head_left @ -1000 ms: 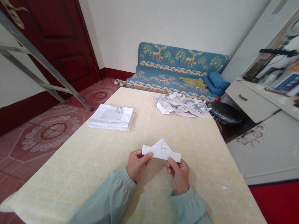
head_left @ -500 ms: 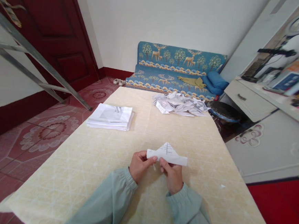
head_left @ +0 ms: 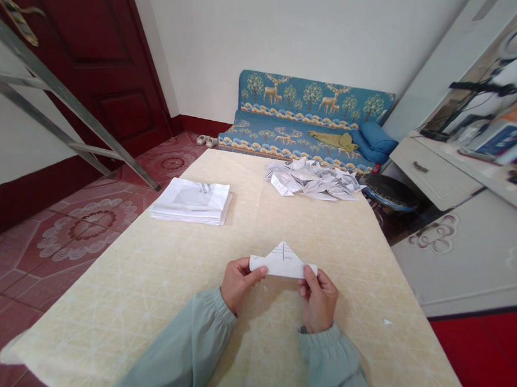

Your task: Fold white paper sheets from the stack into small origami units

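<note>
A folded sheet of paper (head_left: 283,263) is held up over the near part of the table, its peak pointing away from me and a straight band along its lower edge. Printed lines show on the peaked part. My left hand (head_left: 239,282) pinches the band's left end, thumb on top. At the right end, my right hand (head_left: 319,296) grips the same band between thumb and fingers. The fingers behind the paper are partly hidden.
A stack of paper sheets (head_left: 191,202) lies left on the table (head_left: 134,291). A heap of folded papers (head_left: 313,179) is at the far edge. One small paper scrap (head_left: 388,322) lies at right. Beyond are a sofa (head_left: 285,137), a stool (head_left: 390,193) and a ladder (head_left: 77,108).
My right hand has shifted from the middle of the band to its right end. The folded paper has moved slightly left and now sits more level. My left hand keeps its pinch.
</note>
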`<state>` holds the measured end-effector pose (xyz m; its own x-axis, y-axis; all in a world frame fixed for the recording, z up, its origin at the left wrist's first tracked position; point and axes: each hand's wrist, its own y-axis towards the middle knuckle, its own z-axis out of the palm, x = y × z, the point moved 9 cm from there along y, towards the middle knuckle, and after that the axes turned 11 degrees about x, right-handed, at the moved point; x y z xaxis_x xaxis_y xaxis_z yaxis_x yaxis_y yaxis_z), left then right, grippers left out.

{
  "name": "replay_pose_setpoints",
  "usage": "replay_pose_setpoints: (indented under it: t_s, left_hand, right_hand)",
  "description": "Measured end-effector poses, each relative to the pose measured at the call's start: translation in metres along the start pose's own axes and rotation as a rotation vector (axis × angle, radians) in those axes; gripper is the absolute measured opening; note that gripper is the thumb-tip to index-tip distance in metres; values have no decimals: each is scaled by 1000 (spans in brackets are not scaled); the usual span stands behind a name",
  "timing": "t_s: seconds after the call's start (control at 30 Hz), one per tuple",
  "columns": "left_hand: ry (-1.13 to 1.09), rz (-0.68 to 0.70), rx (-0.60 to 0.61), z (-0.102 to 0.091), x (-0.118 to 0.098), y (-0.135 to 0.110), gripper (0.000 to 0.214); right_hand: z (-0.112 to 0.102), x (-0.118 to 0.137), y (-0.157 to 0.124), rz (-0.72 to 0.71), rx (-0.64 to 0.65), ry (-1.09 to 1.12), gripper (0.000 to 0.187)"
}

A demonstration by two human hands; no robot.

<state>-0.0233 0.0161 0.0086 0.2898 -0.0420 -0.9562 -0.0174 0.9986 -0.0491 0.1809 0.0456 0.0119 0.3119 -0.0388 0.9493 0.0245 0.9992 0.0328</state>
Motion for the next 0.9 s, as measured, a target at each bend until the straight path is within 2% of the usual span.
replay_pose_setpoints:
  t_s: [0.2, 0.43, 0.57, 0.67, 0.9]
  left_hand:
    - [33, 40, 3, -2, -3, 1, 26]
    - [-53, 24, -22, -8, 7, 2, 34]
    - [35, 55, -49, -8, 0, 1, 38]
    - [107, 66, -84, -8, -5, 0, 31]
    - [139, 40, -127, -11, -2, -1, 28]
  right_hand:
    - [0, 2, -1, -40, 0, -12, 28]
    - [3, 3, -2, -46, 29, -68, 29]
    - [4, 3, -3, -47, 36, -97, 31]
    - [4, 3, -4, -53, 58, -133, 30]
    - [12, 0, -3, -18, 157, -241, 23]
